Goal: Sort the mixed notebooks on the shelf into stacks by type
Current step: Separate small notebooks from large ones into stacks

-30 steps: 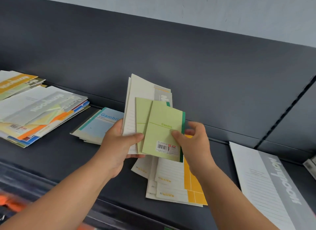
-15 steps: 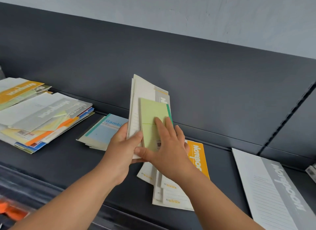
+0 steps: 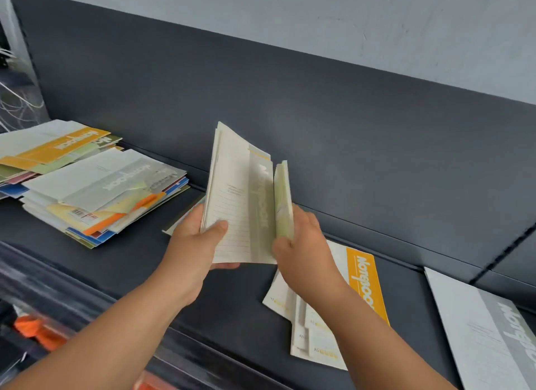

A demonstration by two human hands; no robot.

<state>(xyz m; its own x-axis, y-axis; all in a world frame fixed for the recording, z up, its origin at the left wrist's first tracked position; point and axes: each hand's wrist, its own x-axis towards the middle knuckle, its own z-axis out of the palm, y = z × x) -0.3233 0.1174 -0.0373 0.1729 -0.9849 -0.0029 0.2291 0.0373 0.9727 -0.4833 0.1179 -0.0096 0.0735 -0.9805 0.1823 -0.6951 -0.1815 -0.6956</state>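
My left hand (image 3: 197, 238) grips a bundle of white and grey lined notebooks (image 3: 237, 204), held upright above the dark shelf (image 3: 139, 262). My right hand (image 3: 301, 244) holds the small light-green notebooks (image 3: 282, 198) by their lower edge, turned edge-on against the bundle's right side. Under my right wrist a fanned stack with an orange-banded notebook (image 3: 362, 282) lies flat on the shelf.
Two mixed piles lie at the left: a grey-topped pile (image 3: 110, 186) and an orange-topped pile (image 3: 55, 146) behind it. A large grey and white notebook (image 3: 481, 331) lies at the far right. A pale notebook corner (image 3: 179, 224) shows behind my left hand. The shelf back panel (image 3: 319, 99) rises behind.
My right hand, which pressed flat on the green notebooks, now holds them swung edge-on to the right of the bundle, baring the white and grey cover. The view has shifted.
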